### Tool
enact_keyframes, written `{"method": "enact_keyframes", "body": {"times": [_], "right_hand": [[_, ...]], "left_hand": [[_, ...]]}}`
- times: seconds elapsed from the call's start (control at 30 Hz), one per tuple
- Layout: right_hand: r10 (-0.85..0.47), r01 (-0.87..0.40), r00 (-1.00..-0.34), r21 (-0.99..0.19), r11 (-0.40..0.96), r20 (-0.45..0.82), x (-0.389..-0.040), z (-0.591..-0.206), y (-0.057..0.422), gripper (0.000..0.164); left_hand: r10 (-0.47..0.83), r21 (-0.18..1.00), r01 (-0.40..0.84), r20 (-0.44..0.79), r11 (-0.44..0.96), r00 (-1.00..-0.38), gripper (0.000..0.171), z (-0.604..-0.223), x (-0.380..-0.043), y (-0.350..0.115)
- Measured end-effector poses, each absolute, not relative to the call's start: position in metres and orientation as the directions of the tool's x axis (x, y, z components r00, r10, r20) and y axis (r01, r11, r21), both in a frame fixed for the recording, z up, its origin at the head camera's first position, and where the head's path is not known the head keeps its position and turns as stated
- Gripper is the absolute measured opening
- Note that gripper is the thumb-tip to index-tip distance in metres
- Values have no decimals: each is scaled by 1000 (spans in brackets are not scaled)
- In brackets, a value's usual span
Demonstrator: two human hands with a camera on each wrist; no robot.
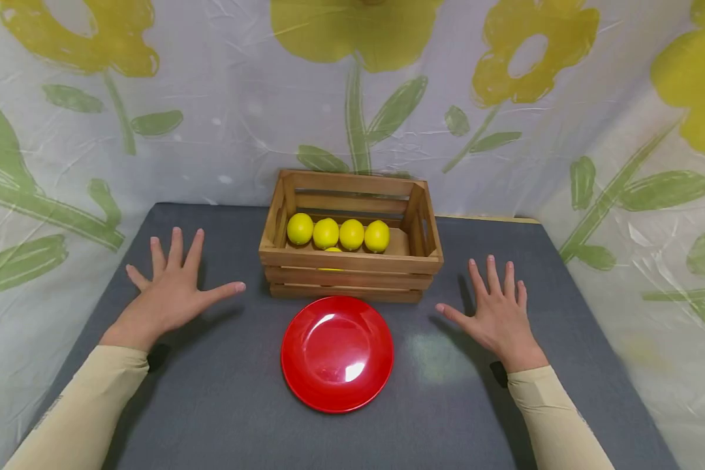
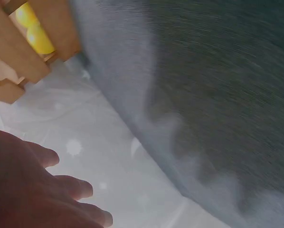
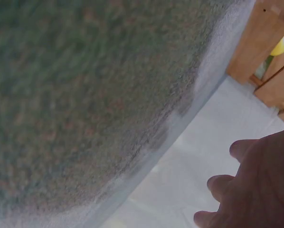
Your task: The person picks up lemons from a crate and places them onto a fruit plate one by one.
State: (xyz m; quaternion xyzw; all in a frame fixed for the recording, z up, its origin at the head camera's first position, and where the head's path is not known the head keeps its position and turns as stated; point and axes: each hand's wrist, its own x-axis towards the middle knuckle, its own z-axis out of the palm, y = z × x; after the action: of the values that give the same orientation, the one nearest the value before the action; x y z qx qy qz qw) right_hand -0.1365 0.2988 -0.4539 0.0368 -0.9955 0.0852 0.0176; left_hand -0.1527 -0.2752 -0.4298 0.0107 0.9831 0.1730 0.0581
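Note:
Fingers spread wide, my left hand (image 1: 170, 290) hovers over the table to the left of a wooden crate (image 1: 352, 281) and holds nothing. On the other side, my right hand (image 1: 496, 320) is likewise spread and bare, apart from the crate's right end. Several yellow lemons (image 1: 326, 233) lie inside the slatted crate, most in a row, with one partly hidden behind the front slats. In front of the crate sits a round red plate (image 1: 337, 356) with nothing on it. The left wrist view catches lemons (image 2: 40, 39) through the slats.
A dark grey cloth (image 1: 223, 405) covers the table. Close behind the crate hangs a pale curtain (image 1: 223, 143) printed with yellow flowers, which also runs along both sides. The table's back edge (image 1: 487, 219) lies level with the crate.

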Motion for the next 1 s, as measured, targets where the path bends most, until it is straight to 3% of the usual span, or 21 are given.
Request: {"method": "enact_keyframes", "body": {"times": [0.23,0.5,0.77,1.0], "right_hand": [[-77,-80,-997,-195,978,19,-139,-449,296,116],[-109,-97,-993,-248,964,-36,-146,-427,288,109],[-173,-148,-982,-254,956,-77,-159,-367,278,106],[-225,-205,-972,-226,952,-63,-173,-306,254,100]], "left_hand": [[124,548,-5,-198,836,-972,117,-419,-170,-261],[236,852,-51,-201,521,-951,86,-412,-187,-238],[265,968,-166,-213,188,-940,98,-422,-194,-203],[289,990,-136,-139,32,-947,96,-439,-197,-187]]}}
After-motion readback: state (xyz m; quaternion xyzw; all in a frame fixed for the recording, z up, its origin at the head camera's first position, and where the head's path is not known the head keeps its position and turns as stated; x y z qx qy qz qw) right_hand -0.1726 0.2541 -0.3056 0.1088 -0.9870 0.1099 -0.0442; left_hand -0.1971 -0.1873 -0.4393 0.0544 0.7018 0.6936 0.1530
